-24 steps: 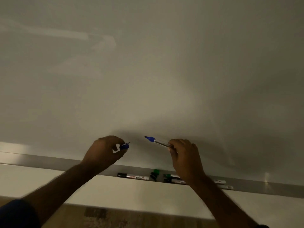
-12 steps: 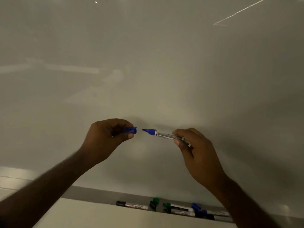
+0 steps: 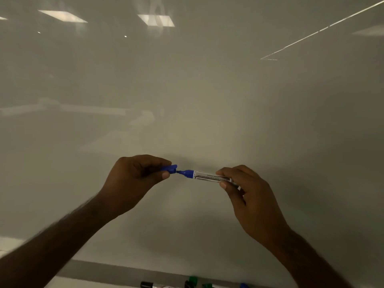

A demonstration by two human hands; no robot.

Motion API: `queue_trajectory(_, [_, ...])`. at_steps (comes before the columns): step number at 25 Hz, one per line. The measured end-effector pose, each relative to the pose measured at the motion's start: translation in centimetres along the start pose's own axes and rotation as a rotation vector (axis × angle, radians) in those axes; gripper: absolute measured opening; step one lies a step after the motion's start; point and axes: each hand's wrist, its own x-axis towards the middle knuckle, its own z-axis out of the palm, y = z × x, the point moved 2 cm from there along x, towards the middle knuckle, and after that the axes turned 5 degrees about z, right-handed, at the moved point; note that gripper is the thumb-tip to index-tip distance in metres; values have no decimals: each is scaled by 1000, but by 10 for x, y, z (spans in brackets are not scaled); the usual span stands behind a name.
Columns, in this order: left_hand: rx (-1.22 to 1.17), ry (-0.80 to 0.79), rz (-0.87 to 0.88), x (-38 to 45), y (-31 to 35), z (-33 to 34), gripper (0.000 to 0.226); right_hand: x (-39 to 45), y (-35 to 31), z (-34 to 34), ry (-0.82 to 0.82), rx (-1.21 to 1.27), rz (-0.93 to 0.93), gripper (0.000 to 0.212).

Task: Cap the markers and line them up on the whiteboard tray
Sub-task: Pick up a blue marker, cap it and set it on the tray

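Note:
My left hand (image 3: pixel 136 179) pinches a small blue cap (image 3: pixel 169 168) between thumb and fingers, its mouth facing right. My right hand (image 3: pixel 247 194) grips a blue marker (image 3: pixel 207 176) by the rear of its white labelled barrel, held level in front of the whiteboard. The marker's blue tip points left and just meets the mouth of the cap. Far below, the grey whiteboard tray (image 3: pixel 116 273) runs along the bottom edge, and the tops of other markers show on it: a black end (image 3: pixel 146 284), a green one (image 3: pixel 192 279) and a blue one (image 3: pixel 243 285).
The glossy whiteboard (image 3: pixel 187 90) fills nearly the whole view and reflects ceiling lights at the top. A pale wall strip shows under the tray at lower left.
Both hands have risen in front of the board and come together; the gap between cap and tip has closed. The view has tilted up, so the tray sits at the bottom edge.

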Motion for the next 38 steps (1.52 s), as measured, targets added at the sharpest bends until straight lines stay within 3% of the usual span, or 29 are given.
queue_trajectory(10, [-71,-101,17,1,13,7,23,5,-8,-10,-53,6,-26,15])
queue_trajectory(18, [116,-132,131,0,18,8,22,12,-6,-15,-141,63,-33,16])
queue_trajectory(27, [-121,-116,4,-5,15,20,23,9,-3,-7,-122,137,-1,17])
queue_trajectory(38, [-114,-133,56,-10,7,24,22,7,-3,1,-125,138,-12,14])
